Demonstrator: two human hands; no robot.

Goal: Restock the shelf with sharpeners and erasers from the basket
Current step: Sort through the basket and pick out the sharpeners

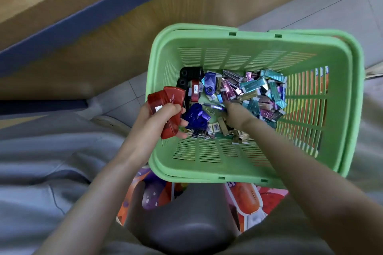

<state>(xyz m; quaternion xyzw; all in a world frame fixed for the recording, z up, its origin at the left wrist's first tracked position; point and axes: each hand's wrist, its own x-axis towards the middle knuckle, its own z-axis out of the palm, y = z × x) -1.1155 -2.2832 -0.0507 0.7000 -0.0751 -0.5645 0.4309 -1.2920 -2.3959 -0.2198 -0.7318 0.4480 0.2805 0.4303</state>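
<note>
Over the basket [248, 34], the left hand [165, 119] grips red sharpeners [172, 97], probably light, slippery plastic; pinch across flat sides. Whether the blurred right hand [236, 115] holds anything, I cannot tell.

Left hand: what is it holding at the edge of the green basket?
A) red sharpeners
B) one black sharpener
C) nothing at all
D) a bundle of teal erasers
A: the left hand has its fingers curled round several red sharpeners beside the near-left rim of the green basket.
</note>
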